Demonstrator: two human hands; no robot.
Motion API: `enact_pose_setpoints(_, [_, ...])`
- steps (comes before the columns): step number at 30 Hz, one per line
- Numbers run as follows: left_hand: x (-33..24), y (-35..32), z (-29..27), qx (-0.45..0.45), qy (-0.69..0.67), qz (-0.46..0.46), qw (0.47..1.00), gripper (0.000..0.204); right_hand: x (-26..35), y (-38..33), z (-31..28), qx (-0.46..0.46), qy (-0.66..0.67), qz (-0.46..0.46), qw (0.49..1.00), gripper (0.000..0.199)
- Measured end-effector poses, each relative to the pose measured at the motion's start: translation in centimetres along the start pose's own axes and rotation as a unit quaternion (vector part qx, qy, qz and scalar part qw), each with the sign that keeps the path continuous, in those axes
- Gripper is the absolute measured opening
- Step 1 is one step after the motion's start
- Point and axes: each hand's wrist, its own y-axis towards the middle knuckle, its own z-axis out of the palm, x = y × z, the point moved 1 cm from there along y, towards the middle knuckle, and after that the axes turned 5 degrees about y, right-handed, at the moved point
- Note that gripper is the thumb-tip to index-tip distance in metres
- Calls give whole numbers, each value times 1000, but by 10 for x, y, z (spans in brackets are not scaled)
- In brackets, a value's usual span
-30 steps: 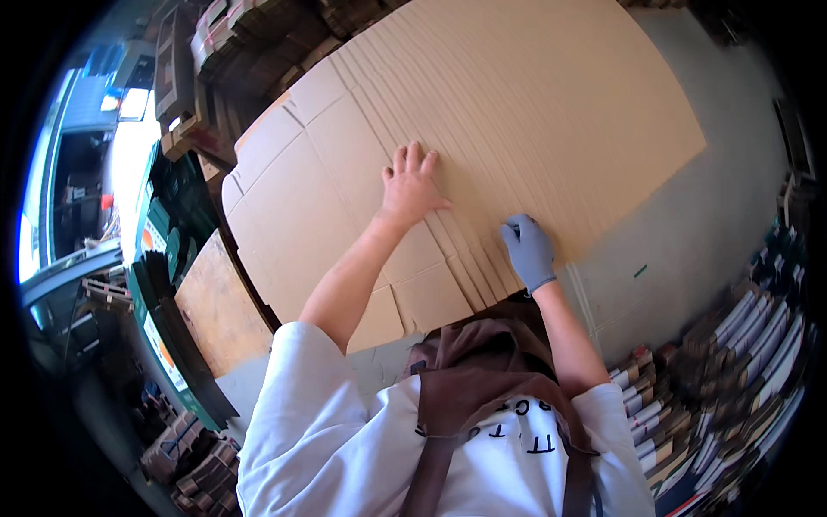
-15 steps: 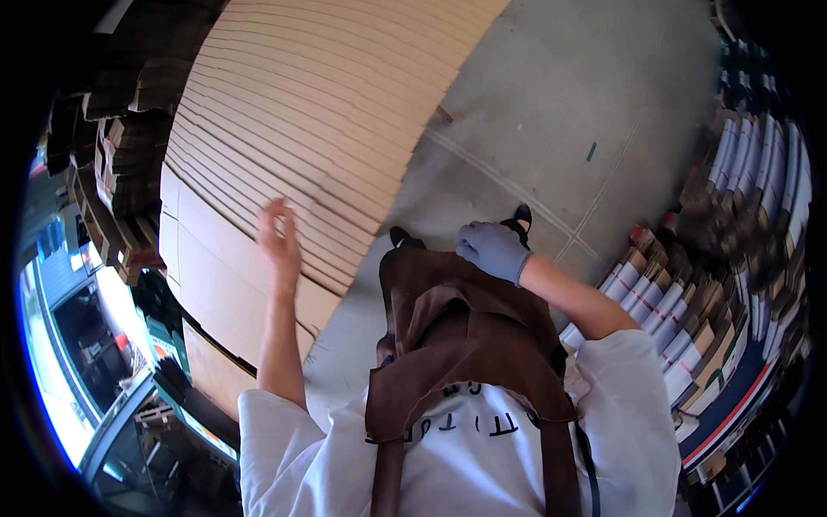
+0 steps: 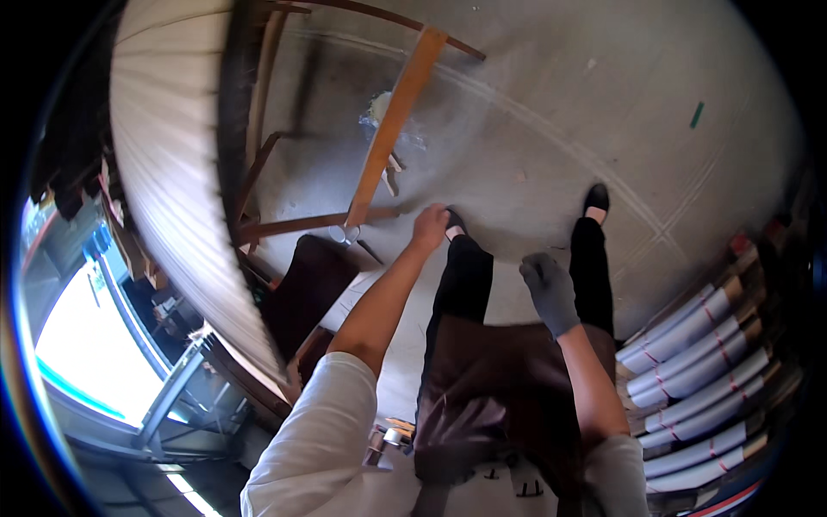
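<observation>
My bare left hand (image 3: 431, 226) hangs low, over the left shoe and close to the lower end of a wooden bar (image 3: 392, 129). Its fingers look bent but are smeared, and nothing shows in them. In front of my right thigh, my right hand (image 3: 550, 291) wears a grey glove with the fingers curled in; I see no object in it. A pale, ridged stack of cardboard sheets (image 3: 164, 146) rises at the left, apart from both hands. Beside the bar's lower end lies a small shiny round thing (image 3: 345, 233), perhaps a tape roll.
Wooden legs and bars (image 3: 293, 226) stand on the concrete floor (image 3: 534, 112) at the left. Clear plastic scraps (image 3: 405, 133) lie behind one bar. A dark brown panel (image 3: 310, 289) leans below the stack. Strapped white-and-brown bundles (image 3: 689, 370) line the right.
The view has swung and moved, putting the cardboard stack farther left and exposing the wooden bars and floor. My left hand has left the cardboard and come down near my shoe; my right stays curled.
</observation>
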Motion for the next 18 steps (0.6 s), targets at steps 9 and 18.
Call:
enact_pose_setpoints(9, [232,202,58,-93,177,-281,939,48,-104,100,3,89,-30,-29,995,14])
enact_pose_setpoints(18, [363,214,99,-155,-67,-408,897,36,-204,250,112,119,-140,-106,977,13])
